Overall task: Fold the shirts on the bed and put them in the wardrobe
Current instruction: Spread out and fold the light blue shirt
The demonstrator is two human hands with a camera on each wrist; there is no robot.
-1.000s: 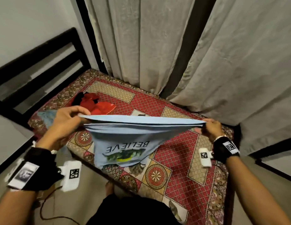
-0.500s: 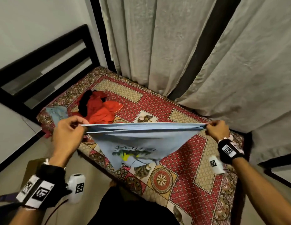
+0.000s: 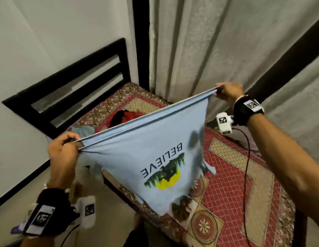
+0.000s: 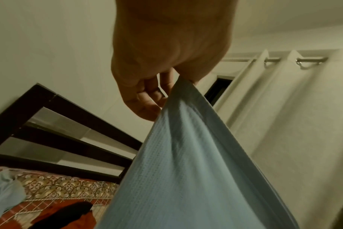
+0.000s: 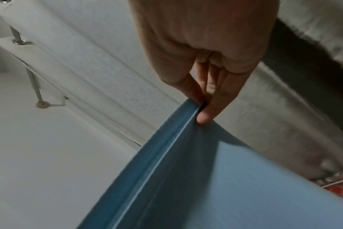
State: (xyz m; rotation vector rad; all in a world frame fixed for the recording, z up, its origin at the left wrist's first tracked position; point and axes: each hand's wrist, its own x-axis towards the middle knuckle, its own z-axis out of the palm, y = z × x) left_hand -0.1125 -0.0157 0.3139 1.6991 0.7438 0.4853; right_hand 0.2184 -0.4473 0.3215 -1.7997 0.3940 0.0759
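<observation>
Our left hand (image 3: 63,150) pinches one hem corner of the blue shirt (image 3: 155,157), our right hand (image 3: 228,92) the other, fingers clamped on cloth; the hem is taut and the shirt hangs over the bed's (image 3: 235,184) near-left edge. A red shirt (image 3: 126,116) lies far left on the bed. Only the left wrist view shows the curtain rod (image 4: 311,59).

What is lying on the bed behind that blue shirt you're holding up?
Above the blue shirt stretched between both hands, a red and black garment and a pale blue one show on the bed; their lower parts are hidden.
</observation>
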